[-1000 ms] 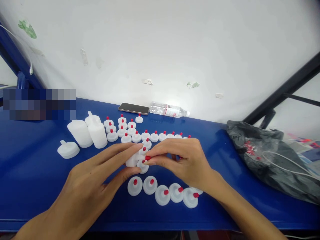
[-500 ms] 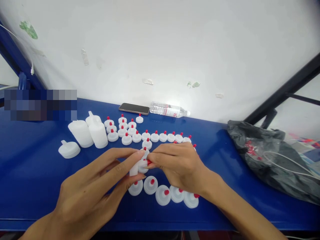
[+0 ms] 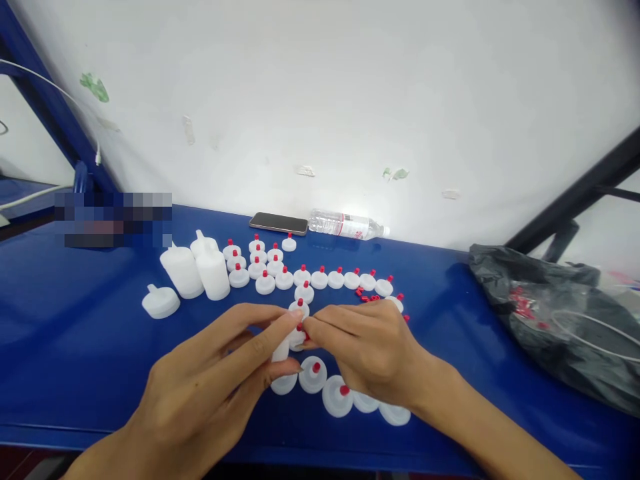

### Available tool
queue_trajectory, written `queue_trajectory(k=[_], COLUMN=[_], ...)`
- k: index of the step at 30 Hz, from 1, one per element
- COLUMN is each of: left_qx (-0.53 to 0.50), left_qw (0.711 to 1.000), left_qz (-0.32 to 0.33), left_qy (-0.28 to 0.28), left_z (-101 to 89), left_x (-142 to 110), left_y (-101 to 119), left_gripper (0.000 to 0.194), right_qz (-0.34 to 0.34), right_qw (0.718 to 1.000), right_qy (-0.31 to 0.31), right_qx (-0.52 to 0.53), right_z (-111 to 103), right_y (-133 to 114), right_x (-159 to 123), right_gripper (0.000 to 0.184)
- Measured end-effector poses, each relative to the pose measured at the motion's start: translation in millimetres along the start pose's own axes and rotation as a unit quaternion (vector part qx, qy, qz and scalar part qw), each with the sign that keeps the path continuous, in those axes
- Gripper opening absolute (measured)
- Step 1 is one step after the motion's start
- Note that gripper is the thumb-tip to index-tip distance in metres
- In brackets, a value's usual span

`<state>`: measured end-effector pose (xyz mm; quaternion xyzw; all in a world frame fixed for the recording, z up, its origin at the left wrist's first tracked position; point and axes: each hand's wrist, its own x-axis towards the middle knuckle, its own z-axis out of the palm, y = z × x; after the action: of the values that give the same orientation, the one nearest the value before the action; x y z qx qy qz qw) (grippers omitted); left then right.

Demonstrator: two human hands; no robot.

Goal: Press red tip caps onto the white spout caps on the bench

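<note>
Two hands on one white cap [image 3: 283, 345] — left hand [image 3: 220, 373] pinches its rim, right hand [image 3: 367, 347] pinches the red tip [image 3: 300, 328]; light, stiff, prob slippery plastic.

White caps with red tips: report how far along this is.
Done: rows of white caps with red tips stand behind the hands, and more lie in front. In hand: the left hand holds a white cap while the right hand presses a red tip onto it. Left: loose red tips and stacked plain caps on the blue table.
</note>
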<state>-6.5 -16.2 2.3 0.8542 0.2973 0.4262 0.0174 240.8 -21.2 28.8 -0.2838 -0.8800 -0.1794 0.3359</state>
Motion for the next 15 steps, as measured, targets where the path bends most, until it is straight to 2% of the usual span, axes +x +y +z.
queue_trajectory(k=[3,9,13,15], left_qx=[-0.014,-0.061,-0.116,-0.108], left_qw=[1.000,0.997,0.990,0.991], left_qz=[0.014,-0.040,-0.077,-0.077], left_qy=[0.024,0.021,0.023,0.019], left_z=[1.4,0.5,-0.7,-2.0], left_x=[4.7,10.5,11.7,11.5], left_y=[1.8,2.5,0.8,0.9], left_gripper=[0.034,0.027,0.026,0.024], right_qz=[-0.006,-0.011,-0.007,-0.007], right_qw=[1.000,0.998,0.998,0.998], right_qy=[0.003,0.009,0.016,0.015], right_qx=[-0.014,-0.055,-0.059,-0.063], right_z=[-2.3,-4.2,-4.6,-4.7], right_y=[-2.8,-6.9,-10.2,-12.5], right_x=[3.5,6.4,6.3,6.2], right_gripper=[0.054,0.058,0.055,0.053])
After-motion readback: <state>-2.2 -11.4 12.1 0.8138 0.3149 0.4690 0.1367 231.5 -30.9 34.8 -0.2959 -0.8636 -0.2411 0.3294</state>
